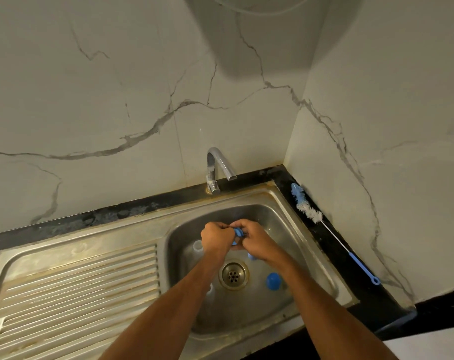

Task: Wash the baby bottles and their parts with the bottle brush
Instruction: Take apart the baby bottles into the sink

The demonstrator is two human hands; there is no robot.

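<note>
Over the steel sink basin (285,229), my left hand (216,239) and my right hand (254,239) meet and together grip a small blue bottle part (238,232). Most of that part is hidden by my fingers. A clear bottle (197,246) lies in the basin left of my hands, and another clear bottle (210,294) shows beside my left forearm. A blue cap (273,280) rests right of the drain (233,275). A second blue piece (251,256) peeks out under my right wrist. The bottle brush (309,209), blue and white with a long blue handle, lies on the black counter at the right.
A chrome tap (215,170) stands behind the basin, with no water visible from it. The ribbed steel drainboard (77,281) stretches to the left. Marble walls (142,100) close in at the back and right. A black counter strip (350,268) runs along the sink's right edge.
</note>
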